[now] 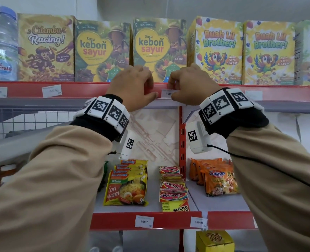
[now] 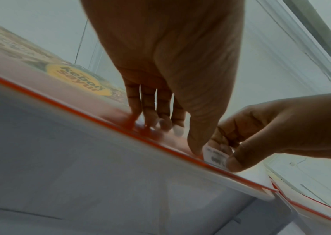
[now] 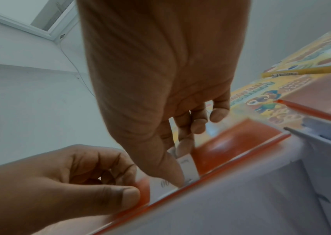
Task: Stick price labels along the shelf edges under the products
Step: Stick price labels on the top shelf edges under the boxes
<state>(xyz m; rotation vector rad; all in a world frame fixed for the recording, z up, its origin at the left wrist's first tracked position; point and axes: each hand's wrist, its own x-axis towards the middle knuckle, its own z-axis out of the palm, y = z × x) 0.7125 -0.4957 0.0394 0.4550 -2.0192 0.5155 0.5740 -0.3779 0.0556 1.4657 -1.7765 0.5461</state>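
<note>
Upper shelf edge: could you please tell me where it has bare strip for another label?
Bare red runs between the tilted label and the left hand, and right of the pale label. Crowded around the right hand and new label.

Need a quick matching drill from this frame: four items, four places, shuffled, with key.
Items:
1. price label
2. Le Minerale bottle
3. Kari Ayam noodle pack
4. yellow box

Places:
A. far left of the top shelf
B. below the lower shelf
C. on the top shelf's red edge, between left hand and right hand
D. lower shelf, left stack

Pairs: 1-C, 2-A, 3-D, 4-B
</note>
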